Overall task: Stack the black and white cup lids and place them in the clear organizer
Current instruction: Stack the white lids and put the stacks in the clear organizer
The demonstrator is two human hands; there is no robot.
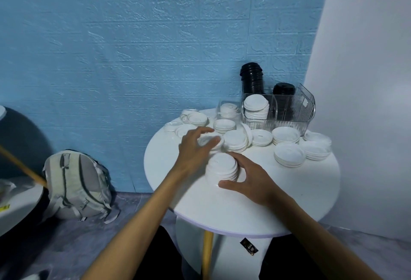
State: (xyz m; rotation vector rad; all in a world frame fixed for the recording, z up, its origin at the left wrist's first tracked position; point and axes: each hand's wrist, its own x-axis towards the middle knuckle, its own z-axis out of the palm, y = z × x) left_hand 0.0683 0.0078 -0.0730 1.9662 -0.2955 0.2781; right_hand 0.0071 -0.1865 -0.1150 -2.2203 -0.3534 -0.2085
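A stack of white lids [222,169] stands on the round white table [289,201] near its front. My right hand [249,181] curls round this stack from the right and front. My left hand [195,146] grips a single white lid [211,140] just behind and left of the stack. At the table's back right stands the clear organizer [278,112]. It holds a white lid stack [255,107] and two black lid stacks [252,79], [283,99]. Several loose white lids and short stacks [289,154] lie across the table's back half.
A blue textured wall rises behind the table and a white wall stands close on the right. A grey and cream backpack [76,184] leans on the floor at left. Another white table's edge [20,208] shows at far left.
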